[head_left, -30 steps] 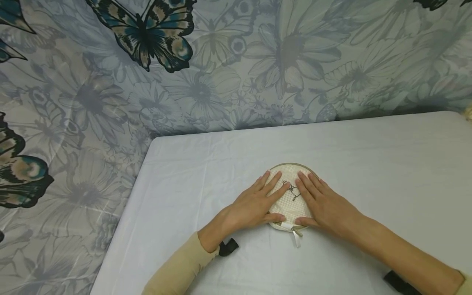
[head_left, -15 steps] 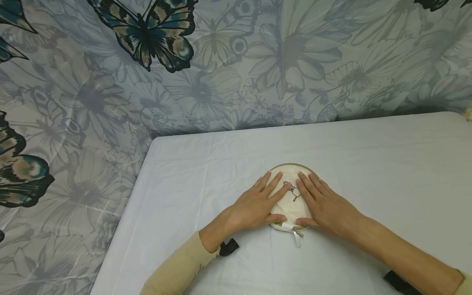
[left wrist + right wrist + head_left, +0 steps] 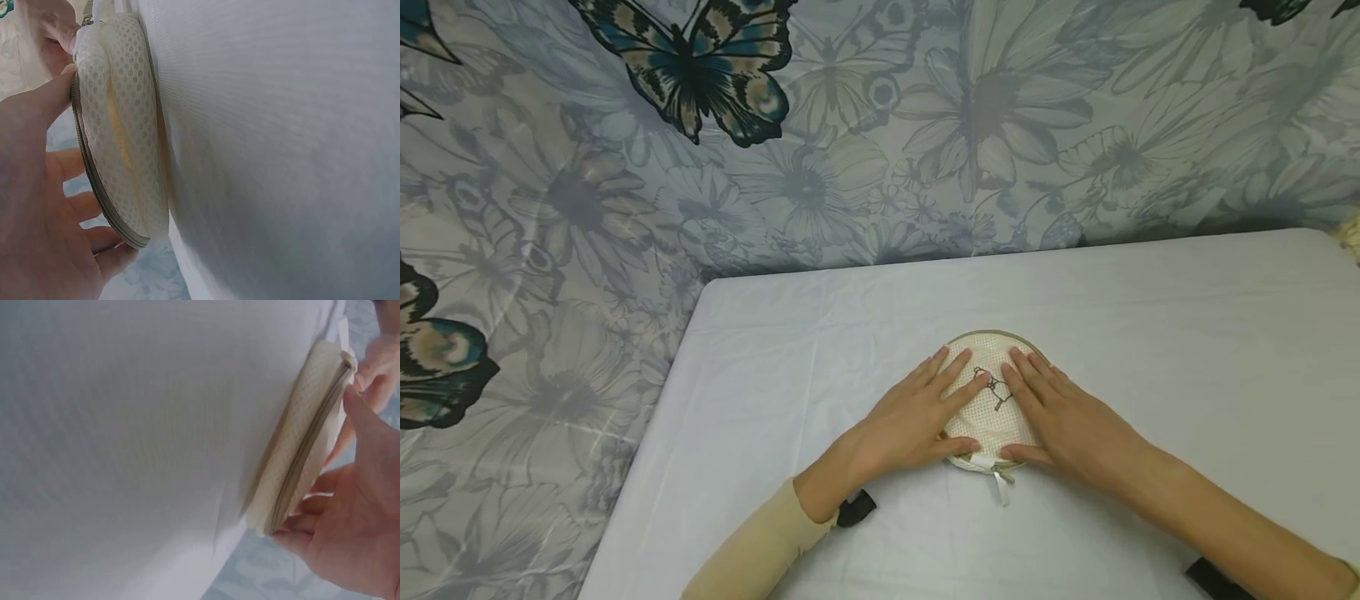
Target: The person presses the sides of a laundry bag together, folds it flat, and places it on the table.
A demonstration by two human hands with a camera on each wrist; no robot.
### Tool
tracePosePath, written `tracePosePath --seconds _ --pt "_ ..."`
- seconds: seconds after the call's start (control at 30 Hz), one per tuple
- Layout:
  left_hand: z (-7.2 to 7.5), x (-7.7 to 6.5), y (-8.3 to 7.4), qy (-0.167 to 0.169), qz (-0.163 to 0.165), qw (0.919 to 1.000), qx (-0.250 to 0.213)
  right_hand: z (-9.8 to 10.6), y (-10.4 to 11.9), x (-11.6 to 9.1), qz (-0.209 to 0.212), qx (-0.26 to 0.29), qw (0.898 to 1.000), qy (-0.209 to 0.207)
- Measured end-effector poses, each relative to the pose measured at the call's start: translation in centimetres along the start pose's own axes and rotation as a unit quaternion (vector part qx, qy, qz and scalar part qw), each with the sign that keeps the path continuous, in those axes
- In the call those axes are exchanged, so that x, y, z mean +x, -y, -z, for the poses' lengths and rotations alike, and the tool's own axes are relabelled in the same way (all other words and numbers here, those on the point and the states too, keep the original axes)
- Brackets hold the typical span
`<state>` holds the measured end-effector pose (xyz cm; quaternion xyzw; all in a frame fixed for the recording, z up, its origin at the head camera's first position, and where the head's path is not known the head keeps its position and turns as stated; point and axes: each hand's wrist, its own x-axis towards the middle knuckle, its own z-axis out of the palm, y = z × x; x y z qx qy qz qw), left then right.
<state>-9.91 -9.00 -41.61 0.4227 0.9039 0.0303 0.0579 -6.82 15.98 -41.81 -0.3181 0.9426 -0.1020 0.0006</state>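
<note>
A round cream mesh pouch (image 3: 992, 427) with a dark line drawing on top lies on the white-covered table. My left hand (image 3: 910, 417) rests on its left side, fingers spread and straight. On the right side, my right hand (image 3: 1075, 425) lies the same way, its fingertips near the far rim. Both thumbs point inward at the near edge, close to a white ribbon tab (image 3: 1002, 490). From the side, the left wrist view shows the pouch's puffy mesh wall (image 3: 134, 125) and its olive zipper (image 3: 94, 169). The zipper (image 3: 309, 437) looks closed in the right wrist view.
A white cloth (image 3: 820, 333) covers the table, whose left edge and back edge are in view. Behind and to the left hangs a grey floral backdrop (image 3: 985, 108) with butterflies. Black wrist straps (image 3: 856, 508) show at both forearms.
Both hands stay in place on the pouch. Only the head view has shifted very slightly.
</note>
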Motion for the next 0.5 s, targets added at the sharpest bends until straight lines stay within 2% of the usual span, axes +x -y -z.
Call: tracePosePath --seconds 0.17,0.33,0.5 --pt "0.1 -0.2 0.1 -0.011 0.002 0.9997 -0.023 0.4 -0.1 -0.1 0.002 0.008 1.0 -0.007" --pt "0.3 -0.4 0.5 -0.018 0.006 0.9995 -0.025 1.2 -0.2 -0.2 -0.011 0.03 0.999 0.003" --pt "0.6 -0.7 1.0 -0.03 0.009 0.9989 -0.035 1.7 -0.7 -0.5 -0.02 0.042 0.999 -0.007"
